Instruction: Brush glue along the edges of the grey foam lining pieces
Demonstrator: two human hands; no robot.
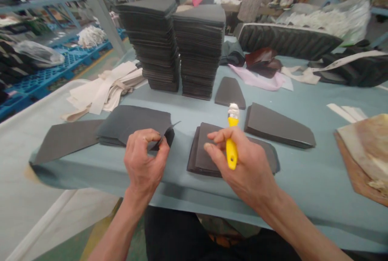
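Observation:
My left hand pinches the corner of a thin dark sheet at the right end of a stack of dark grey sheets. That corner bends up between thumb and forefinger. In my right hand is a yellow-handled brush, its pale bristles pointing away from me. The brush rests between thumb and fingers, above a second stack of dark cut pieces. Thumb and forefinger tips hover over or touch this stack's top piece; I cannot tell which.
Two tall stacks of dark pieces stand at the back. Another low stack and a single piece lie to the right. Cream strips lie at left. A stained cloth sits on a board at the right edge.

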